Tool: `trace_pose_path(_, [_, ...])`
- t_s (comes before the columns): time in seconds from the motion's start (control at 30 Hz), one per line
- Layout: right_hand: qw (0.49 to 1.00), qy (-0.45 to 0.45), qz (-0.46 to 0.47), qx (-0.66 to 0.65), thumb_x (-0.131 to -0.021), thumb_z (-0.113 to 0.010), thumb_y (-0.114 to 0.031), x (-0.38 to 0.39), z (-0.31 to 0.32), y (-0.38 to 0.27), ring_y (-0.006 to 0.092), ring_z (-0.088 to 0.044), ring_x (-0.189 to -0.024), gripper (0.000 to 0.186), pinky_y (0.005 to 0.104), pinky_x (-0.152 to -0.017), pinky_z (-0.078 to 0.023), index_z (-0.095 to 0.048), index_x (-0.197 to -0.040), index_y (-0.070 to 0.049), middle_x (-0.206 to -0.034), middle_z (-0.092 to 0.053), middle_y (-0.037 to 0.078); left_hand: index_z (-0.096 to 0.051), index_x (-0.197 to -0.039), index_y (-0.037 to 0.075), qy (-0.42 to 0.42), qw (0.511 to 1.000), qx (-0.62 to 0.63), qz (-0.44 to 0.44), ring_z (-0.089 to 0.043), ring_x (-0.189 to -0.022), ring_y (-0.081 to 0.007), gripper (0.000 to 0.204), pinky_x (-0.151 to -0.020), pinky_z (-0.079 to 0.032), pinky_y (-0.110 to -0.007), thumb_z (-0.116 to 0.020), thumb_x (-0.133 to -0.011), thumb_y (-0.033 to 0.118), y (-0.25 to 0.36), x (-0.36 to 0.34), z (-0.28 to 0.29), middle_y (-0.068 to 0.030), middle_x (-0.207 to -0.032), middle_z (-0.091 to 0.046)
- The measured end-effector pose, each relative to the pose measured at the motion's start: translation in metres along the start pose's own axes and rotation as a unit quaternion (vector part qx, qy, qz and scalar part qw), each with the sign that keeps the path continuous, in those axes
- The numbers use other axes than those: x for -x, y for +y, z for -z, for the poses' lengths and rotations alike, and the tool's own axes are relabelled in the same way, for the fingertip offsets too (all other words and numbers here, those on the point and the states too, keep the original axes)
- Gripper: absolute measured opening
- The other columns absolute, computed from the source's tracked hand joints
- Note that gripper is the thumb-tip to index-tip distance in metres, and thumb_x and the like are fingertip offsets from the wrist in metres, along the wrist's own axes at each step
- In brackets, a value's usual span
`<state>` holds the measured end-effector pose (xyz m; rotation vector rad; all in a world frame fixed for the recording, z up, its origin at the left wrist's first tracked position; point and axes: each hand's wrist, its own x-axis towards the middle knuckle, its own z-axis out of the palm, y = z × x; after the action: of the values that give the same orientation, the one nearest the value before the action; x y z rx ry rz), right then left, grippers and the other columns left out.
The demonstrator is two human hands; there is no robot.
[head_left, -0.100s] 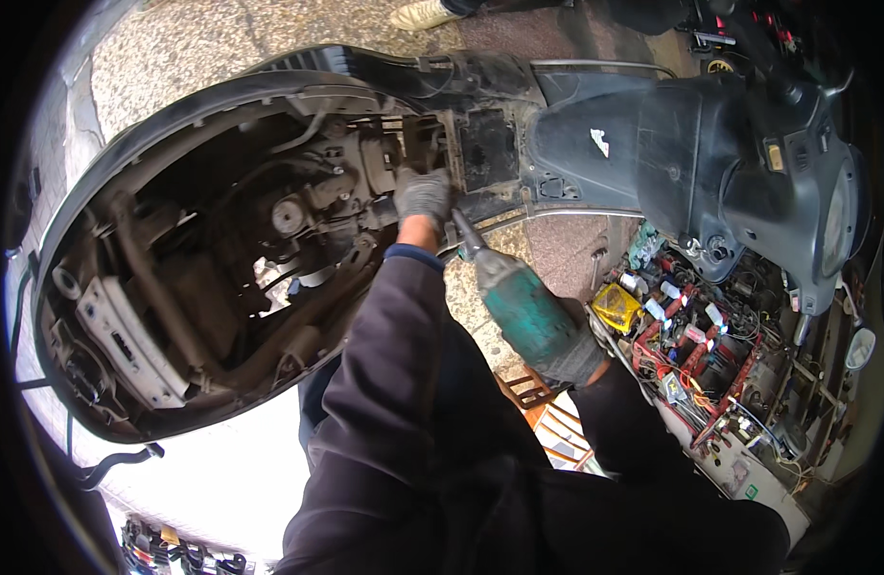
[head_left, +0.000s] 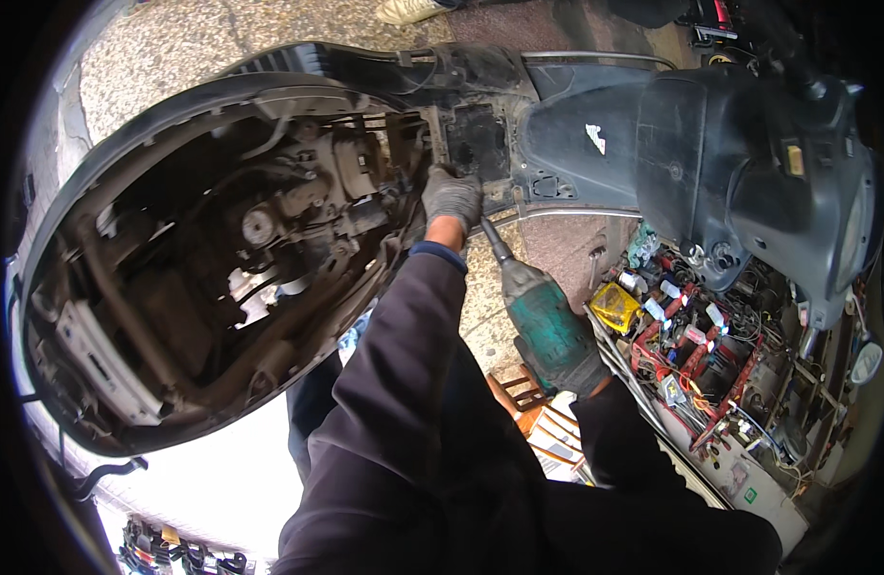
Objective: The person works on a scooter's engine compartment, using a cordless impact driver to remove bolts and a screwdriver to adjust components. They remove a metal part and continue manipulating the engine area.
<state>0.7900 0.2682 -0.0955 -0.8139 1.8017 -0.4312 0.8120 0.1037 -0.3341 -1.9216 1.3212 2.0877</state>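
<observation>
Fingers of the left hand (head_left: 453, 199) curled in at the nose of the teal power tool (head_left: 549, 331), perhaps steadying it; what they gripped I couldn't tell remotely. Right hand (head_left: 586, 372) wrapped its rear, presumably bearing weight. Tool slanted beside the opened scooter (head_left: 567, 134); cluttered red tray (head_left: 727, 393) further right.

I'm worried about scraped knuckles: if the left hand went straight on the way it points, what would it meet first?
Probably the dark square section in the middle of the scooter, just beyond the left hand in the picture, though depth is unclear from this one view.
</observation>
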Motion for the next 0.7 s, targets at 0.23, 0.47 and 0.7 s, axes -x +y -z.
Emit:
trace_pose_path(0.23, [0.926,0.092,0.080,0.357,-0.078,-0.075,-0.019,-0.015,0.049,0.085,0.0355,-0.059,-0.109,0.048,0.0439,-0.096,-0.047,-0.061,-0.120,-0.002,-0.119,-0.062,0.016,-0.055,-0.112,-0.002,-0.077,0.996,-0.036,-0.013,-0.062,-0.106,-0.0415,0.043,-0.092,-0.049,-0.043,-0.062,-0.078,0.024,0.029,-0.022,-0.118,-0.0264,-0.108,-0.066])
trace_pose_path(0.47, [0.926,0.114,0.041,0.357,-0.083,-0.071,-0.026,-0.049,0.071,0.151,0.0323,-0.063,-0.101,0.044,0.0420,-0.084,-0.052,-0.062,-0.121,-0.007,-0.115,-0.064,0.012,-0.054,-0.119,-0.001,-0.076,0.996,-0.025,-0.031,-0.062,-0.108,-0.0417,0.043,-0.093,-0.049,-0.043,-0.060,-0.082,0.020,0.032,-0.054,-0.179,-0.0274,-0.110,-0.065])
trace_pose_path(0.7, [0.943,0.137,0.022,0.303,-0.083,-0.073,-0.029,-0.052,0.076,0.181,0.0309,-0.062,-0.096,0.042,0.0420,-0.083,-0.050,-0.063,-0.117,-0.006,-0.109,-0.064,0.012,-0.054,-0.116,-0.004,-0.044,0.998,-0.030,-0.014,-0.063,-0.105,-0.0417,0.042,-0.090,-0.050,-0.042,-0.060,-0.083,0.021,0.016,-0.069,-0.199,-0.0293,-0.106,-0.065])
